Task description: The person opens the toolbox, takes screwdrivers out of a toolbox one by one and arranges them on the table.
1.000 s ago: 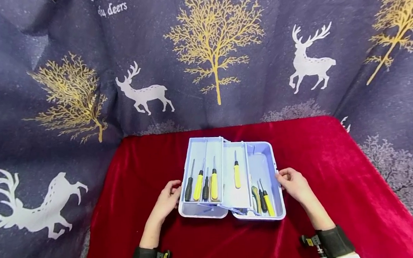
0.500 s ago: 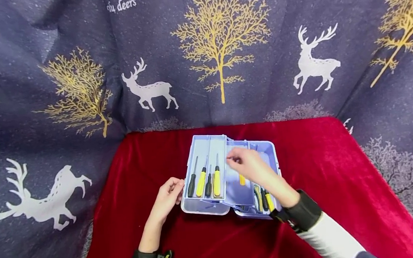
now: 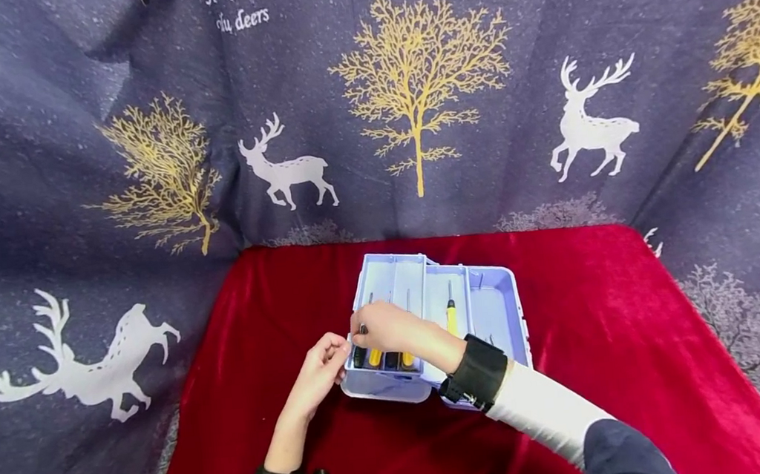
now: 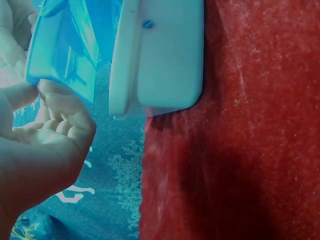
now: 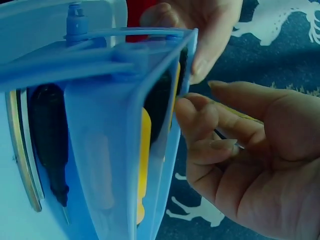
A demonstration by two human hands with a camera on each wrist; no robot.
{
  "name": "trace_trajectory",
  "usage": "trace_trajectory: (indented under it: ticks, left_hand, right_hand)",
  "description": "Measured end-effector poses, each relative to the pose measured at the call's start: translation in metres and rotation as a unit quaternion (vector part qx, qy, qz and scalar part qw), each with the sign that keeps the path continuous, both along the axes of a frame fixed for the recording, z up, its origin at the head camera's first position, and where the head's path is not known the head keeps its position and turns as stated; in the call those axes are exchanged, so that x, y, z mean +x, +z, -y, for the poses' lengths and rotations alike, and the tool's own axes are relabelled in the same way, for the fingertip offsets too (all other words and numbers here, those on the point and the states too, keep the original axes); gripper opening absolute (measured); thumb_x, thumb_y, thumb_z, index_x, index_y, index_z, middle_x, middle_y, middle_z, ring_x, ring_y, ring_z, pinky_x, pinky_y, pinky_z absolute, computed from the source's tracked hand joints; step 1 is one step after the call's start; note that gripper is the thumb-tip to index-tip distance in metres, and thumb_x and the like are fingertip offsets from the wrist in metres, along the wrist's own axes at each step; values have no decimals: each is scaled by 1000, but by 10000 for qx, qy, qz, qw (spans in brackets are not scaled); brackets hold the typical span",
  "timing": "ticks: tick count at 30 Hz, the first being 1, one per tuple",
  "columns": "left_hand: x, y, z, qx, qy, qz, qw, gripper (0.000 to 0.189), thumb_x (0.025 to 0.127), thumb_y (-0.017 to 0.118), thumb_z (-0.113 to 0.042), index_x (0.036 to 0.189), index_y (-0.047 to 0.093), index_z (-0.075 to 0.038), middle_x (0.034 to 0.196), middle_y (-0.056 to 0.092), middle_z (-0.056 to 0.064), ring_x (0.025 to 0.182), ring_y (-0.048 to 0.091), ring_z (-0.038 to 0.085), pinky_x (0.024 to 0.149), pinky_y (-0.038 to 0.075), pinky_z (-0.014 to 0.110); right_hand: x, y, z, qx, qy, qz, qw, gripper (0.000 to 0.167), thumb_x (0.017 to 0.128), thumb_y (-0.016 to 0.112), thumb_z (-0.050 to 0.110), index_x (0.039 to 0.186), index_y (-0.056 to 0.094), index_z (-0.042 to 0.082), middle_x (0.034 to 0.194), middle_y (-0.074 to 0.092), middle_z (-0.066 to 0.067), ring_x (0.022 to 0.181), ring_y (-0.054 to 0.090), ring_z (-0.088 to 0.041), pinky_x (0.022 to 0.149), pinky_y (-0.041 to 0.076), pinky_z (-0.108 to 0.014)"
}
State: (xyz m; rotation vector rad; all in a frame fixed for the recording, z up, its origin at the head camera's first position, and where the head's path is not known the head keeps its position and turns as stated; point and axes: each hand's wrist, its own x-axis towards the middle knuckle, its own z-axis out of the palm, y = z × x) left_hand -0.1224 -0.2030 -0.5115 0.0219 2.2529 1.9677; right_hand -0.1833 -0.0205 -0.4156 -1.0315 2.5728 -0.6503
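A pale blue fold-out toolbox [image 3: 385,393] stands spread on red cloth. Its left tray [image 3: 409,266] bears several yellow and black screwdrivers [image 3: 376,358], partly under my right hand [image 3: 387,326]. My left hand [image 3: 326,360] pinches this tray's outer edge between thumb and forefinger; the left wrist view shows the pinch at the tray corner [image 4: 60,55]. My right hand reaches across to the same edge. In the right wrist view its forefinger tip is right at the rim, with the thumb [image 5: 240,92] apart. One yellow screwdriver [image 3: 452,317] lies in the middle tray [image 3: 432,285].
The deep right compartment [image 3: 493,310] is partly covered by my right forearm [image 3: 548,410]. Beneath the left tray juts the toolbox lid [image 4: 170,55]. Red velvet [image 3: 601,324] spreads around the box, and a dark curtain [image 3: 340,69] printed with deer and trees hangs behind.
My right hand has left the box's right side and swept left over the middle tray to the left tray's outer edge. My left hand has shifted slightly, staying at that edge.
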Motion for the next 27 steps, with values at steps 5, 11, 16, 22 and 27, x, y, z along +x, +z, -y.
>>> trace_trajectory:
  ticks: [5,11,16,22,27]
  left_hand:
    - [0,1,-2,-40,-53,21,10000,11,106,56,-7,106,56,4,72,53,1,63,53,12,58,45,21]
    - [1,1,-2,-49,-129,20,9999,14,106,56,-9,107,54,4,72,52,1,63,53,12,58,45,21]
    - [2,-1,-2,-28,-67,46,10000,13,106,57,-10,105,56,3,72,53,3,64,53,12,58,45,22]
    - [2,-4,-2,21,-74,92,9999,12,105,57,-9,105,55,2,72,51,3,64,53,13,59,45,22]
    - [3,-3,-4,33,-40,18,10000,11,106,56,-9,105,55,2,71,51,1,63,53,13,58,43,22]
  right_hand:
    - [0,-2,4,139,119,-16,9998,9,97,72,11,90,77,8,82,71,0,67,55,-10,64,47,-24]
    - [-1,-1,3,214,338,-79,9992,12,97,71,8,86,76,8,79,67,1,67,50,-10,66,43,-24]
    - [0,1,3,453,573,-81,9973,21,100,67,7,79,69,9,71,54,4,65,44,-11,64,38,-23]
    - [2,1,3,571,550,54,9968,35,103,61,6,71,50,13,63,34,5,59,35,-11,58,30,-23]
    - [0,-8,3,101,280,12,9996,29,99,65,5,71,57,12,62,37,6,57,35,-8,55,29,-21]
